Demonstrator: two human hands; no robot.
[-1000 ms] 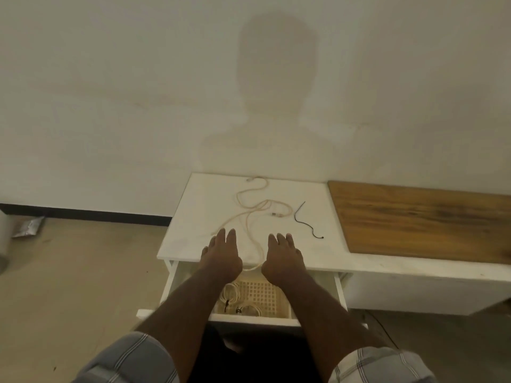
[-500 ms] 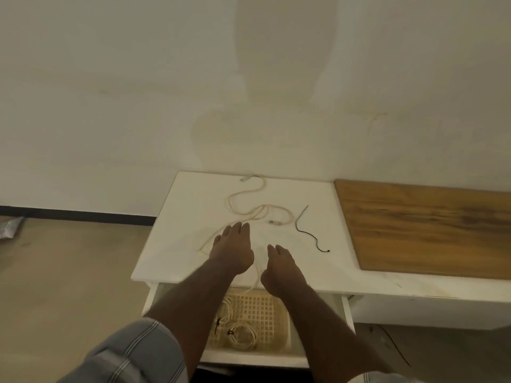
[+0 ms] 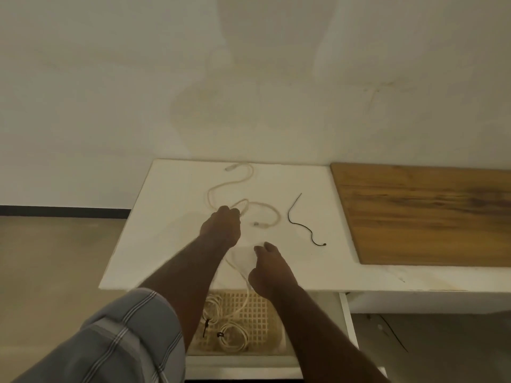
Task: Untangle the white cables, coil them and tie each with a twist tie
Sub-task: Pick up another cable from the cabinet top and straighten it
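Loose white cable, white tabletop: left hand curled, pinching a loop; right hand grip unclear. Risk: tugging tightens tangle, sweeps black twist tie off.

I count one loose white cable snaking across my counter, and one black twist tie lying just to its right. Down in the one open drawer sits one lattice basket, and in it I count two coiled white cables, one at the left and one nearer me, each with a dark tie on it. There is also one wooden board on the counter, and my two hands, left and right.
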